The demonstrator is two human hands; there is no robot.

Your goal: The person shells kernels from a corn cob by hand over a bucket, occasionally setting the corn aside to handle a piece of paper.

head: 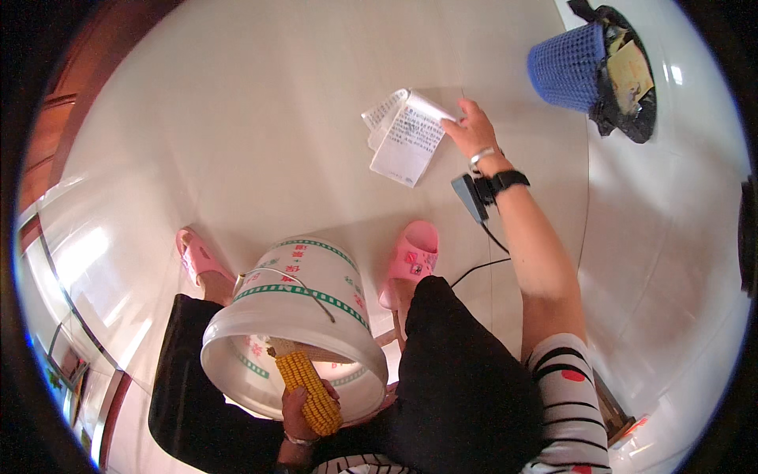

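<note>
My left hand (301,413) is closed around a yellow ear of dried corn (309,391), held over the mouth of a white plastic bucket (220,355) between the legs. Inside the bucket, behind the corn, lies a pale, ridged piece whose kind I cannot tell. Out over the floor, my right hand (475,131) reaches to the top edge of a small notepad (408,139) with handwritten pages, several of them folded back. Thumb and index finger touch or nearly touch its rolled edge; whether they pinch it I cannot tell. A black strap with a grey device sits on the right wrist.
A blue mesh wastebasket (565,65) with a black liner and rubbish in it stands at the upper right. Pink slippers (414,255) flank the bucket on the pale floor. A black cable (474,269) runs from the wrist device. Reddish-brown wooden furniture (77,101) is at the left edge.
</note>
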